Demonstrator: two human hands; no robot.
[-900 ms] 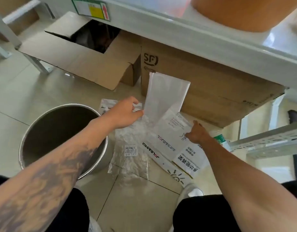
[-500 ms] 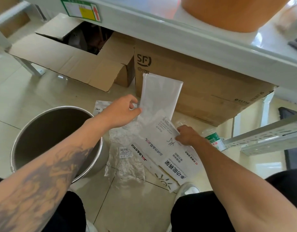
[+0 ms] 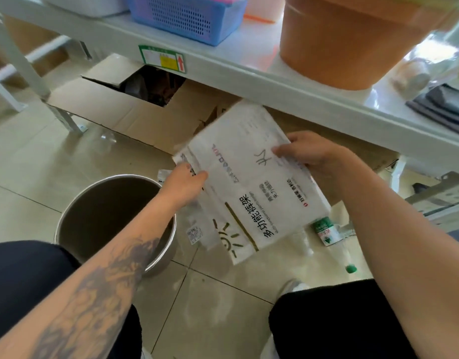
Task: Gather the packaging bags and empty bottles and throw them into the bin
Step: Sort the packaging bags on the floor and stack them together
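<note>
The flat, glossy white bags, printed with black characters, are held above the floor just right of the round metal bin. The left hand pinches their left edge; the right hand clasps the upper right edge. A clear plastic bottle with a green label lies on the tiles below the bags, right of the bin.

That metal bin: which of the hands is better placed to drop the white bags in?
Probably the left hand. It grips the white bags at the edge nearest the metal bin, almost over its rim. The right hand holds the far edge.
</note>
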